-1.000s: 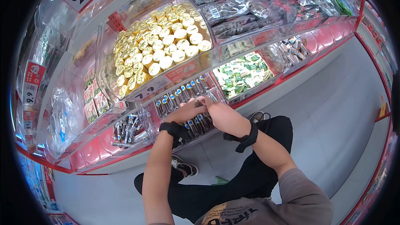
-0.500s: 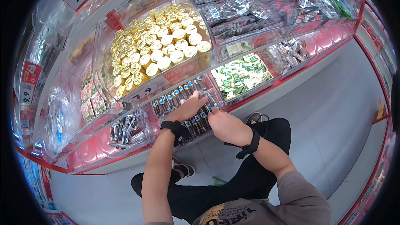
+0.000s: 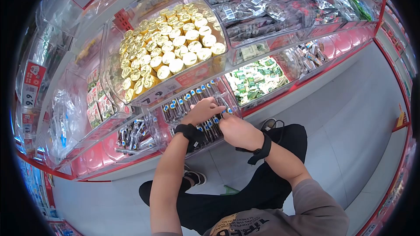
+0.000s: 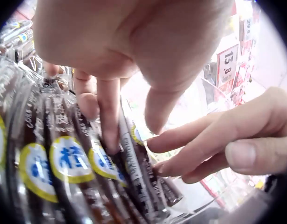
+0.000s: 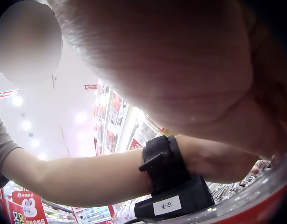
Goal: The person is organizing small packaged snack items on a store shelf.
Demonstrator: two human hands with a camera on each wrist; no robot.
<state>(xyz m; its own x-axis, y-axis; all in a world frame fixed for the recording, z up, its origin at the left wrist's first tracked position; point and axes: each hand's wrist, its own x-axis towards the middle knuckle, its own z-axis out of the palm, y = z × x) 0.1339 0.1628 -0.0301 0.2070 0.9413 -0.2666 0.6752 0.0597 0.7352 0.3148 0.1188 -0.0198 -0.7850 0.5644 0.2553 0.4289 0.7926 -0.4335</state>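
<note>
Dark brown snack sticks in clear wrappers (image 3: 173, 107), each with a yellow-ringed white oval label and blue writing, stand in close rows in a clear bin. My left hand (image 3: 203, 111) lies palm down over them. In the left wrist view its fingers (image 4: 108, 116) reach down among the sticks at the right end of a row, the thumb apart on the other side of the end stick (image 4: 134, 163). My right hand (image 3: 242, 132) is at the bin's right side, its fairly straight fingers (image 4: 194, 144) touching that end stick. In the right wrist view, its palm blocks most of the work.
Above the sticks juts a clear bin of gold-wrapped rolls (image 3: 175, 48). Green-and-white packets (image 3: 256, 81) fill the bin to the right; more small wrapped sticks (image 3: 132, 134) lie to the left. Dark bagged goods (image 3: 258, 13) sit higher up. A shoe (image 3: 270, 124) stands below the shelf edge.
The hands were close together over the middle of the sticks. My right hand has drawn back to the right and toward me, and my left hand's fingers have spread over the row.
</note>
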